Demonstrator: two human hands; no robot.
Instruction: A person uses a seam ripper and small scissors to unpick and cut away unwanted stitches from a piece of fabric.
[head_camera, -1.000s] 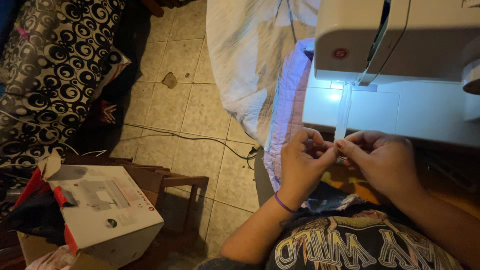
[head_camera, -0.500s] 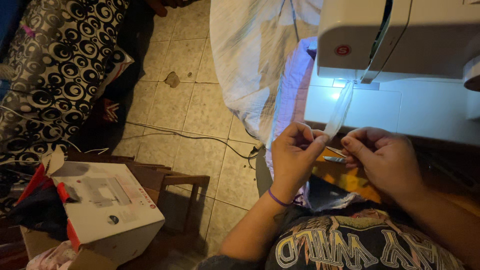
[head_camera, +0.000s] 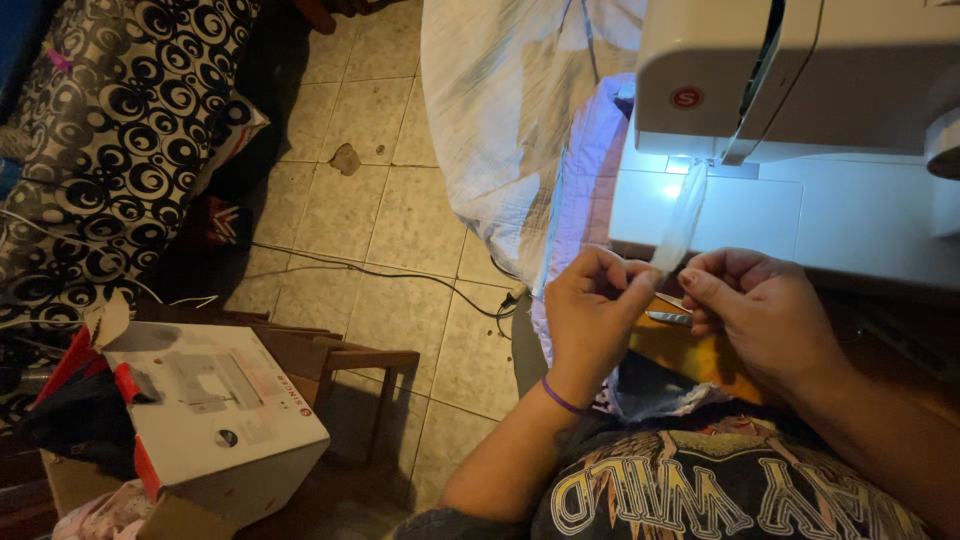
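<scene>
My left hand pinches the lower end of a narrow white ribbon strip that runs up to the lit needle area of a white sewing machine. A purple band sits on that wrist. My right hand is next to it, fingers curled, with a small metal tool at its fingertips. Whether it grips the tool or also touches the strip is unclear. Both hands hover over yellow patterned fabric on my lap.
Pale fabric hangs off the machine's left side to the tiled floor. A dark cable crosses the tiles. A white cardboard box rests on a wooden stool at lower left. Black-and-white circle-patterned cloth lies upper left.
The two hands have drawn slightly apart. The white strip, first held low between both hands, is now stretched straighter up toward the machine's light.
</scene>
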